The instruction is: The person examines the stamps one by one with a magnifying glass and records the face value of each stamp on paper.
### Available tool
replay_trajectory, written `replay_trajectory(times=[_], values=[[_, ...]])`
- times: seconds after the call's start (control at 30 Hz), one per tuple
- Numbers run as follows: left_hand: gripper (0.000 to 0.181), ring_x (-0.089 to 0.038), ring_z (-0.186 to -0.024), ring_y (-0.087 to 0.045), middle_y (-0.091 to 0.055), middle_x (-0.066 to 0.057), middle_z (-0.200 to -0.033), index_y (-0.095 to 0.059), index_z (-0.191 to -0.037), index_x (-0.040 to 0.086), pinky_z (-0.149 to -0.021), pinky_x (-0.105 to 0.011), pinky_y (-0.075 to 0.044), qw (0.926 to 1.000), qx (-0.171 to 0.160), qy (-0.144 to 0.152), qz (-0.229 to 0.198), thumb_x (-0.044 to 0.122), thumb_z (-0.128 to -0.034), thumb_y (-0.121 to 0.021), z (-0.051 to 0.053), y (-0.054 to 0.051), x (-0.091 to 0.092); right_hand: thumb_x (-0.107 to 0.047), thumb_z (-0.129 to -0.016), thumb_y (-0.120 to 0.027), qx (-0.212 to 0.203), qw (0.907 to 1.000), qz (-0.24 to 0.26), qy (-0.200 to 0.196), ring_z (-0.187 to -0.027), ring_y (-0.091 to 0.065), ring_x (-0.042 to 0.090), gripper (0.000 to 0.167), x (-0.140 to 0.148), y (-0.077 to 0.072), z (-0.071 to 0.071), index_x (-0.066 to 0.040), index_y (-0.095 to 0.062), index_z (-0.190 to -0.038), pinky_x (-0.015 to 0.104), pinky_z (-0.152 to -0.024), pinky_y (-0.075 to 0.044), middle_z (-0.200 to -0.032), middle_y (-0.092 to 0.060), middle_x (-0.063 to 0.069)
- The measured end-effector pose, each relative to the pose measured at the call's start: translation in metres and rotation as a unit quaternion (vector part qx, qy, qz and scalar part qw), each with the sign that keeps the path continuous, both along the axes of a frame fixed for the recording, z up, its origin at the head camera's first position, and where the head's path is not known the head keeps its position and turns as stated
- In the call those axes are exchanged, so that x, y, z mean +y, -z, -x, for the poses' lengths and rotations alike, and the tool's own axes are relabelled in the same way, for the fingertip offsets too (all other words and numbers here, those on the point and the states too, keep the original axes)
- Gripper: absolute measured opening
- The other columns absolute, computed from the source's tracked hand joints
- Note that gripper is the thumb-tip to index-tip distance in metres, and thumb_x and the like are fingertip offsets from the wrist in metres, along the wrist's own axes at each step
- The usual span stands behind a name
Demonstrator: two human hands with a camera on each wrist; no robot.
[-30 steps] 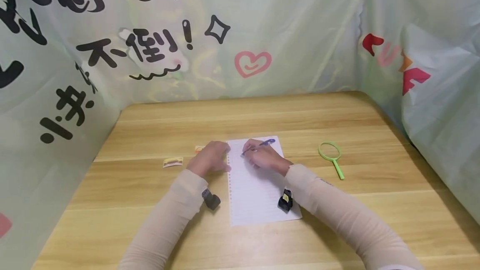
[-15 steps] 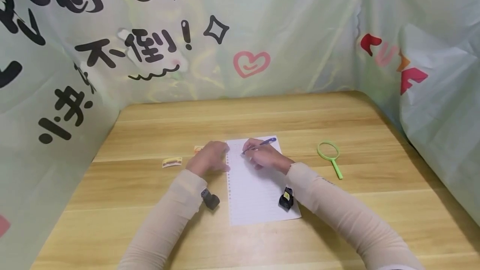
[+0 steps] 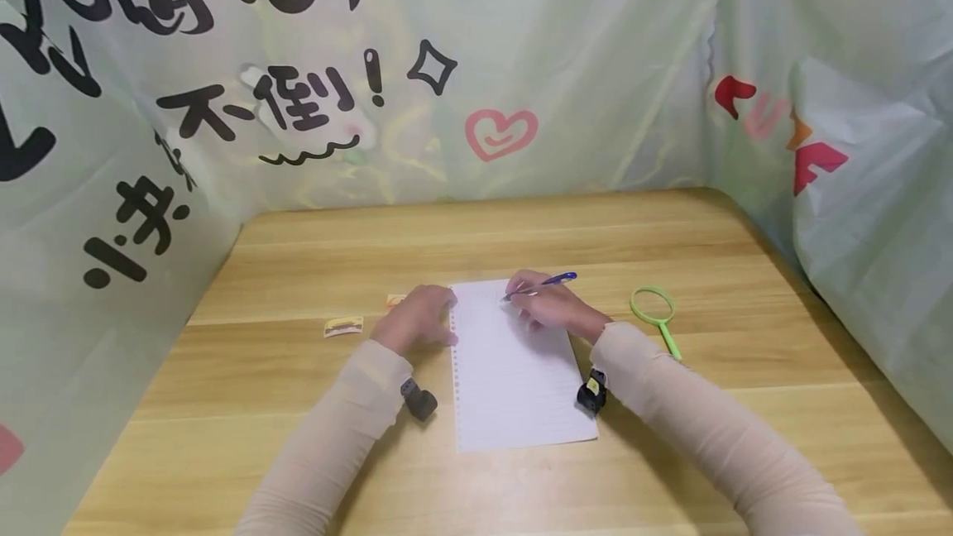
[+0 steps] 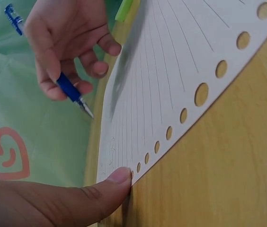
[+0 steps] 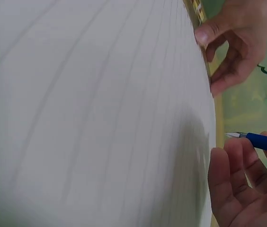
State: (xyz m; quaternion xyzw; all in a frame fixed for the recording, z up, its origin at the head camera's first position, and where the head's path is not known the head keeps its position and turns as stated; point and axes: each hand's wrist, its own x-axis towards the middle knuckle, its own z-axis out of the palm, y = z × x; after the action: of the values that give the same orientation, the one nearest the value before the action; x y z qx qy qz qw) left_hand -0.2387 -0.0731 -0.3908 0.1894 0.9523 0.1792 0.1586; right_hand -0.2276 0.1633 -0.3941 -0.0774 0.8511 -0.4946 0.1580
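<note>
A lined sheet of loose-leaf paper [image 3: 514,387], with punched holes down its left edge, lies on the table. My left hand [image 3: 419,317] rests at the sheet's upper left edge; in the left wrist view its thumb [image 4: 110,189] presses near the holes. Over the upper part of the sheet, my right hand [image 3: 547,304] pinches a blue pen [image 3: 562,278]. In the left wrist view the pen's tip points down and looks apart from the paper. Faint marks show near the sheet's top left there, too small to read.
A green magnifying glass [image 3: 653,304] lies on the wooden table [image 3: 298,263], right of the sheet. To the left is a small printed card [image 3: 343,327], and another card [image 3: 395,300] is partly hidden behind my left hand. Printed curtains [image 3: 596,64] surround the table.
My right hand has moved to the right across the top of the sheet, carrying the pen. The left hand has stayed at the paper's edge. The head view has tilted slightly.
</note>
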Motion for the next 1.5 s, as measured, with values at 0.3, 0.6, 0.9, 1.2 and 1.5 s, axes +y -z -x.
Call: replay_trajectory(times=[0.3,0.6,0.9,1.2,1.5], values=[[0.060,-0.028,-0.108,-0.056,-0.060,-0.011,-0.119,-0.058,-0.125,0.005,-0.097,-0.040,-0.044,1.0000,0.005,-0.003,-0.002,0.019,-0.0723,-0.084,0.002,0.001,0.000,-0.014,-0.098,-0.051,0.036,0.9993,-0.008,-0.009,-0.085,-0.061,0.028,0.015,0.026,0.002,0.005,-0.006,-0.054,-0.110,0.033,-0.064,-0.052,-0.120,-0.057,0.019],[0.059,-0.029,-0.110,-0.055,-0.061,-0.012,-0.119,-0.059,-0.123,0.004,-0.099,-0.042,-0.043,1.0000,-0.002,0.004,-0.003,0.019,-0.0719,-0.085,-0.003,0.006,-0.001,-0.010,-0.097,-0.053,0.120,0.9900,-0.052,-0.054,-0.088,-0.062,0.027,0.012,0.043,0.009,-0.003,-0.004,-0.054,-0.108,0.035,-0.071,-0.049,-0.109,-0.063,0.018],[0.058,-0.027,-0.107,-0.056,-0.061,-0.011,-0.118,-0.058,-0.124,0.004,-0.096,-0.041,-0.044,0.9999,0.010,0.011,0.001,0.019,-0.0730,-0.083,-0.004,0.004,0.000,0.003,-0.089,-0.057,0.313,0.9388,-0.091,-0.112,-0.089,-0.061,0.028,0.011,0.063,0.012,-0.002,0.001,-0.057,-0.100,0.045,-0.077,-0.050,-0.097,-0.064,0.018],[0.064,-0.032,-0.121,-0.051,-0.057,-0.015,-0.130,-0.056,-0.129,0.004,-0.104,-0.044,-0.039,1.0000,0.005,0.004,-0.001,0.019,-0.0741,-0.083,-0.002,-0.001,0.001,0.010,-0.083,-0.057,0.453,0.8690,-0.073,-0.185,-0.075,-0.060,0.022,0.010,0.081,0.012,0.000,0.005,-0.056,-0.092,0.039,-0.065,-0.052,-0.082,-0.060,0.013],[0.065,-0.033,-0.121,-0.052,-0.057,-0.016,-0.130,-0.057,-0.128,0.004,-0.104,-0.044,-0.039,1.0000,0.001,0.001,0.005,0.021,-0.0725,-0.085,0.001,0.000,0.000,0.007,-0.076,-0.069,0.356,0.8639,-0.328,-0.140,-0.072,-0.058,0.021,0.035,0.092,0.010,-0.011,-0.006,-0.058,-0.106,0.036,-0.054,-0.053,-0.087,-0.058,0.007]])
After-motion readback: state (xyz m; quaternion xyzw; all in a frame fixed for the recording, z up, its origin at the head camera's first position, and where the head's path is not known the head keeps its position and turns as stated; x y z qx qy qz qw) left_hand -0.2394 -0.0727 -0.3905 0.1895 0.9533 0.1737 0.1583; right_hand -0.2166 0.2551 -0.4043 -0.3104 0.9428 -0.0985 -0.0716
